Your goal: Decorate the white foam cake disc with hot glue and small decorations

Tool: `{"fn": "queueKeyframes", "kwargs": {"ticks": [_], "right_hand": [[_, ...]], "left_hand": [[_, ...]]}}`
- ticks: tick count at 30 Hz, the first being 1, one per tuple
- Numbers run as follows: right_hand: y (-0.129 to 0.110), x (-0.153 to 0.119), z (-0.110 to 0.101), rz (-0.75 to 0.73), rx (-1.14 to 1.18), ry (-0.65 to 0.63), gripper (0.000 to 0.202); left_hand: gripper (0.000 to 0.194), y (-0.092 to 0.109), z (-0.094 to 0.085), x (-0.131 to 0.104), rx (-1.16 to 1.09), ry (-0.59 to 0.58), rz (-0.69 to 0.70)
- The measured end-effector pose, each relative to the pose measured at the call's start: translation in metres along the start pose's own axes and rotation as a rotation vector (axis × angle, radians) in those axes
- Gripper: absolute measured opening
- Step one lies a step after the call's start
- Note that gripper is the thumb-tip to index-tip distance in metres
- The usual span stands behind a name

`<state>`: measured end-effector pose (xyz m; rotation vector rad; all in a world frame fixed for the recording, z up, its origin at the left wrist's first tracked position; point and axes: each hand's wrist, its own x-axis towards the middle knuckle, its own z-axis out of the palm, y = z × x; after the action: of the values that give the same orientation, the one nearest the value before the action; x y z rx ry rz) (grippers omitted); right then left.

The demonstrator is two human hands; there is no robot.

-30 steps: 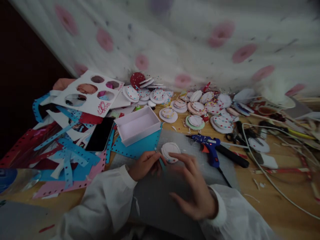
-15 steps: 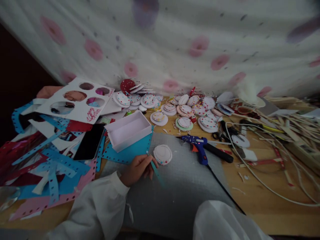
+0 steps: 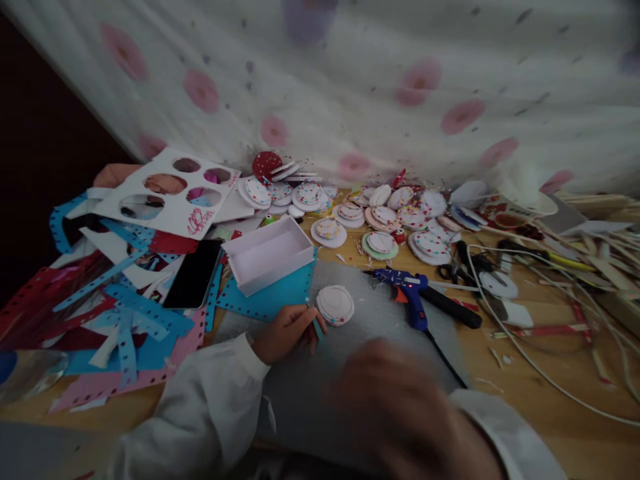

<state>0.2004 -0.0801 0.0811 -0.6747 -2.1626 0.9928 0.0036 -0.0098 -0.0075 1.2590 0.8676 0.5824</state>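
My left hand (image 3: 286,331) rests on a grey mat (image 3: 360,373) and pinches a thin teal strip (image 3: 317,327). Just right of its fingertips lies a white round disc (image 3: 335,305) with small coloured dots on its rim; the hand is beside it, not on it. My right hand (image 3: 400,407) is a dark blur low in the middle, above the mat, with nothing visible in it. Both arms wear white sleeves.
A blue glue gun (image 3: 407,293) with a lit red light lies right of the disc. A white open box (image 3: 270,253) sits on blue paper, a black phone (image 3: 193,273) to its left. Several decorated discs (image 3: 385,217) line the wall. Cables and sticks (image 3: 550,267) cover the right.
My right hand left the disc, dropped out of view, and now comes back blurred at the bottom centre. My left hand stayed by the disc with the strip.
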Motion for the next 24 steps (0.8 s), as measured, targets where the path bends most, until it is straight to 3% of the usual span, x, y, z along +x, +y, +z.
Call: {"fn": "queueKeyframes", "kwargs": {"ticks": [3,5,7,13,20,24], "right_hand": [[0.040,-0.008,-0.031,0.169,-0.668,0.420,0.028],[0.066,-0.015,-0.042,0.357,-0.857,0.710,0.018],[0.090,-0.024,-0.043,0.552,-0.997,0.860,0.017],[0.132,-0.044,-0.025,0.796,-1.126,0.802,0.044],[0.128,-0.045,-0.026,0.932,-1.115,0.657,0.038],[0.123,-0.042,-0.028,0.979,-0.989,0.712,0.032]], "left_hand": [[0.044,-0.001,0.001,0.000,0.001,-0.006,-0.013],[0.044,0.000,0.002,-0.001,0.003,0.013,-0.016],[0.044,0.002,0.002,-0.002,0.023,0.037,-0.010],[0.047,0.004,-0.001,-0.006,0.146,-0.022,0.009],[0.047,-0.003,-0.005,-0.005,0.222,-0.005,0.039],[0.045,0.001,-0.005,-0.004,0.258,-0.005,0.048]]}}
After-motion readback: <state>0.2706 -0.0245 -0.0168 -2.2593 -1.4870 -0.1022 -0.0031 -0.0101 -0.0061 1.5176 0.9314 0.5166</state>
